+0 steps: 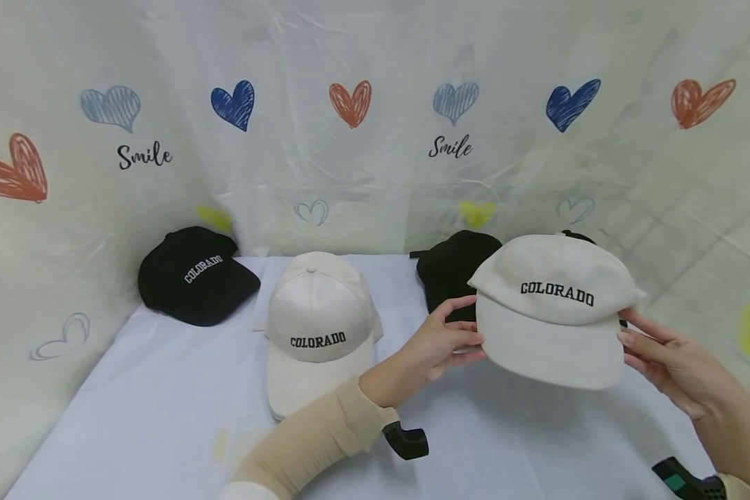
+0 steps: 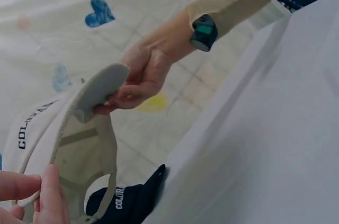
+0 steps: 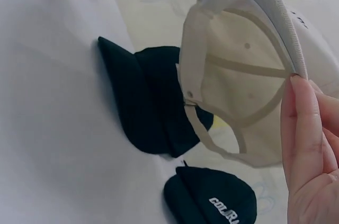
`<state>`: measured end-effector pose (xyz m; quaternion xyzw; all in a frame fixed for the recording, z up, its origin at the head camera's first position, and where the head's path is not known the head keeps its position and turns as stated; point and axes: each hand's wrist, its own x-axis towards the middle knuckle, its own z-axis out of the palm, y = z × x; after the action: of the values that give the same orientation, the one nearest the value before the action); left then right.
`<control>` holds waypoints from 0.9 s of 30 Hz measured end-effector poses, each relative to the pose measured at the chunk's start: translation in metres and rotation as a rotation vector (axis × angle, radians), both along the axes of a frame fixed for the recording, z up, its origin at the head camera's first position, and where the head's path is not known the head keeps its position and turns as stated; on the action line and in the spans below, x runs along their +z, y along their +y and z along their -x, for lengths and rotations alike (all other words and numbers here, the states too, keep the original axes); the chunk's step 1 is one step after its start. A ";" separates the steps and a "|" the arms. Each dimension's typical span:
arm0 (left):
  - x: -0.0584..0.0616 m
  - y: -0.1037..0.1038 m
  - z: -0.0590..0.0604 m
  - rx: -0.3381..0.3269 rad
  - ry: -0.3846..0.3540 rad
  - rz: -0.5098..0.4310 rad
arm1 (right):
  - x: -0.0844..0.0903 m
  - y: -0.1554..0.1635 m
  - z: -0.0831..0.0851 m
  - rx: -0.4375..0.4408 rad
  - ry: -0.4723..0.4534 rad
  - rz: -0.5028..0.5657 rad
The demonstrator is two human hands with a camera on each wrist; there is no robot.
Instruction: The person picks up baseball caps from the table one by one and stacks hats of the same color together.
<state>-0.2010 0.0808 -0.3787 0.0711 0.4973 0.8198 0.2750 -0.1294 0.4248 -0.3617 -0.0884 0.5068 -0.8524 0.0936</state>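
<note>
Both hands hold up a cream baseball cap (image 1: 556,312) with black COLORADO lettering, its front facing the head camera and its brim low. My left hand (image 1: 444,340) pinches the brim edge on the left side, fingertips and thumb on either face of it. On the other side, my right hand (image 1: 681,361) grips the opposite edge. From the right wrist view, the cap's hollow inside and back strap (image 3: 209,134) show, with the right thumb and fingers (image 3: 307,128) closed on the brim. A black cap (image 1: 456,267) sits behind, partly hidden by the raised cap.
A second cream cap (image 1: 319,312) lies on the white-covered table (image 1: 162,417), left of my left forearm. At the back left corner rests a black COLORADO cap (image 1: 194,278). Behind the held cap's top, a bit of black (image 1: 578,237) shows. A heart-printed sheet (image 1: 375,160) hangs behind.
</note>
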 end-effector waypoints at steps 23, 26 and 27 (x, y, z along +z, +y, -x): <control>0.021 -0.052 -0.001 0.051 0.024 -0.002 | 0.007 -0.044 0.032 0.107 -0.016 0.066; 0.023 -0.060 0.000 0.063 0.030 0.002 | 0.010 -0.051 0.038 0.095 -0.021 0.031; 0.023 -0.063 0.001 0.064 0.033 0.001 | 0.011 -0.054 0.040 0.091 -0.019 0.020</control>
<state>-0.2018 0.0183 -0.3555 0.0687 0.5044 0.8265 0.2403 -0.1698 0.3711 -0.3509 -0.1042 0.4928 -0.8531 0.1361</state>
